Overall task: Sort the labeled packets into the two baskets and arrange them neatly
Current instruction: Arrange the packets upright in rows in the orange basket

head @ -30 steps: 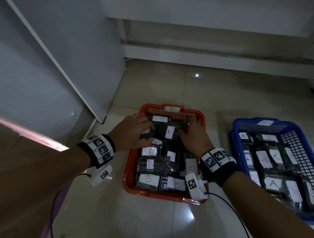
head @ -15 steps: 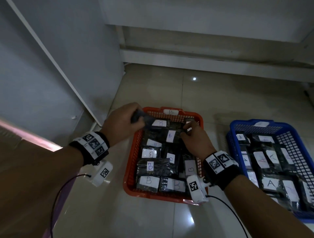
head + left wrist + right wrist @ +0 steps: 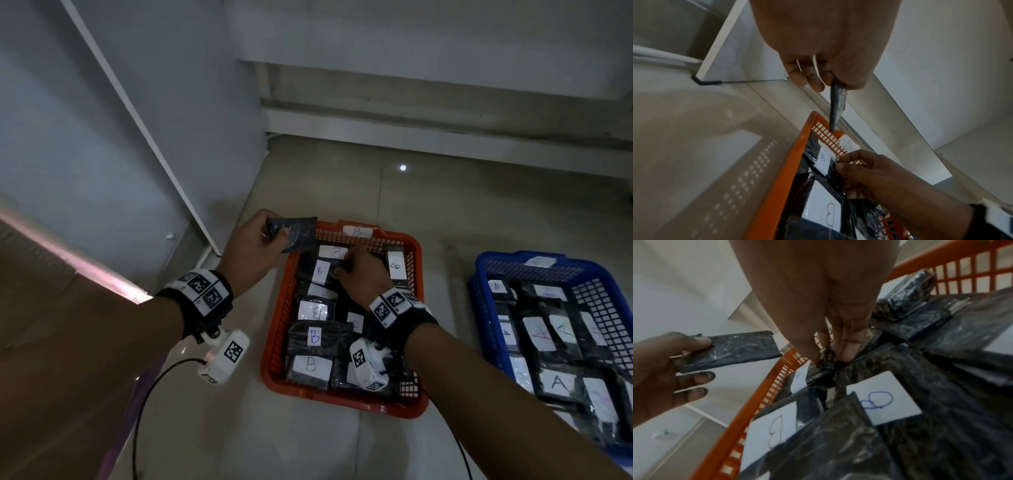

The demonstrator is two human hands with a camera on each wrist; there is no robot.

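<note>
Holding a thin dark packet point(image 3: 297, 233) by its end, the left hand point(image 3: 254, 247) pinches it; it looks light and crinkly. The right hand point(image 3: 360, 274) presses packets in the orange basket point(image 3: 416, 253).

A glossy beige tiled floor point(image 3: 342, 192) is carrying everything, a small light spot glinting on it; an orange basket point(image 3: 416, 246) is sitting directly on it near the middle, and a blue basket point(image 3: 479, 298) is resting just to the right, apart from the orange one. Both baskets are lying flat on the tiles.
</note>
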